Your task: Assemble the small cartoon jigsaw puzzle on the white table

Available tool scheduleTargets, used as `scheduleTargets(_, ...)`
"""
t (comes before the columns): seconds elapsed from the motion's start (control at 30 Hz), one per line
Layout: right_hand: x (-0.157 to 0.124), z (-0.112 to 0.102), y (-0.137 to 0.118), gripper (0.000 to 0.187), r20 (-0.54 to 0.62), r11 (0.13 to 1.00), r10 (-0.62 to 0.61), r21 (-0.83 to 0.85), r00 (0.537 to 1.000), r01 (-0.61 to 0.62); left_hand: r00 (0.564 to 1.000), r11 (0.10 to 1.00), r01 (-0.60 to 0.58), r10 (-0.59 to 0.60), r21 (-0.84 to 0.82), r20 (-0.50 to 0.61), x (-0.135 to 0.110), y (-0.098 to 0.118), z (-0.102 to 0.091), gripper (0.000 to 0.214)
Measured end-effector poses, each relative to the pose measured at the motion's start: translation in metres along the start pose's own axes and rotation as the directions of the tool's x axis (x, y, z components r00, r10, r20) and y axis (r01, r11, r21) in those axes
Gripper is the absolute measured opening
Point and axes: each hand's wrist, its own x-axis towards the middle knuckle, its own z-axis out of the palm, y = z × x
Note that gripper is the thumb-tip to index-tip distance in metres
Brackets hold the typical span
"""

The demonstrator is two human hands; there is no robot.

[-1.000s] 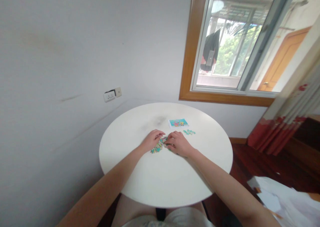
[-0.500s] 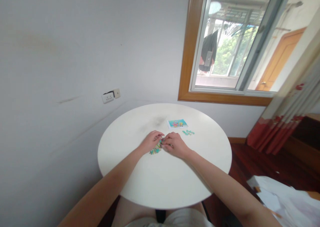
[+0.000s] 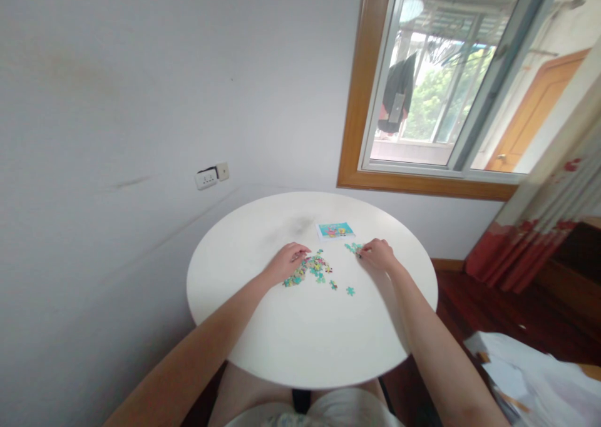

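A pile of small colourful jigsaw puzzle pieces (image 3: 315,265) lies spread on the round white table (image 3: 300,333). At its left edge rests my left hand (image 3: 286,262), fingers curled together; whatever they may hold is hidden. My right hand (image 3: 378,253) is off to the right, thumb and fingers pinched on a small dark-looking puzzle piece (image 3: 360,256). Its fingertips are at the right end of a smaller group of teal pieces (image 3: 352,247). Two single pieces lie apart near the pile, one teal piece (image 3: 350,291) and one multicoloured piece (image 3: 333,285).
Behind the pieces lies a teal picture card (image 3: 336,230) with cartoon figures. The table stands near a wall with a socket (image 3: 206,178) and a wood-framed window (image 3: 361,180). A curtain (image 3: 530,239) hangs at right, and white papers or bags (image 3: 530,377) lie below it.
My right hand has moved from the pile rightward to the smaller teal group. The pile has become more spread out, with single pieces lying to its right. My left hand stays nearly in place.
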Motion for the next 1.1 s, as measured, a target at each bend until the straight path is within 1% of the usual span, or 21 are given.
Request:
scheduleTargets(0.1,-0.001,-0.004,0.002,0.025,-0.002,0.999,0.017,-0.043,1.000,-0.017,1.000,1.000,-0.002,0.002,0.000,0.001,-0.001,0.001,-0.001,0.026)
scheduleTargets(0.2,0.000,-0.005,0.000,0.025,-0.002,0.999,-0.001,-0.053,1.000,0.001,1.000,1.000,-0.005,0.005,0.007,0.002,-0.001,0.002,-0.001,0.025)
scheduleTargets(0.33,0.000,0.001,-0.005,0.018,0.051,0.998,-0.050,-0.037,0.997,0.052,1.000,1.000,-0.001,0.001,0.017,0.000,0.000,0.002,-0.001,0.025)
scheduleTargets(0.4,-0.002,0.004,-0.006,0.017,0.060,0.998,-0.057,-0.034,0.997,0.060,1.000,1.000,0.004,-0.005,0.018,0.001,0.000,0.003,-0.001,0.025)
scheduleTargets(0.6,-0.003,0.002,-0.006,0.017,0.023,0.996,-0.083,-0.015,0.996,0.084,1.000,1.000,0.008,-0.009,0.011,0.010,-0.001,0.004,-0.002,0.026)
scheduleTargets(0.7,-0.003,0.001,-0.019,0.018,0.003,0.986,-0.162,0.036,0.987,0.161,1.000,1.000,0.009,-0.009,0.010,0.008,-0.001,0.003,-0.001,0.027)
scheduleTargets(0.77,-0.005,0.002,-0.035,0.017,0.015,0.961,-0.261,0.096,0.965,0.259,1.000,1.000,0.007,-0.007,0.011,0.003,-0.001,0.003,-0.001,0.027)
scheduleTargets(0.87,-0.012,0.007,-0.060,0.014,0.058,0.894,-0.421,0.197,0.905,0.403,1.000,1.000,0.005,-0.005,0.015,-0.004,-0.001,0.004,-0.002,0.026)
scheduleTargets(0.93,-0.017,0.011,-0.074,0.019,0.054,0.847,-0.494,0.257,0.868,0.466,1.000,1.000,0.008,-0.008,0.018,-0.007,-0.001,0.005,-0.003,0.026)
scheduleTargets(1.03,-0.023,0.015,-0.084,0.026,0.016,0.788,-0.563,0.314,0.827,0.530,1.000,1.000,0.016,-0.016,0.022,-0.013,-0.001,0.007,-0.003,0.025)
scheduleTargets(1.1,-0.025,0.018,-0.086,0.026,-0.008,0.777,-0.582,0.289,0.813,0.559,1.000,1.000,0.019,-0.019,0.025,-0.014,0.000,0.007,-0.003,0.025)
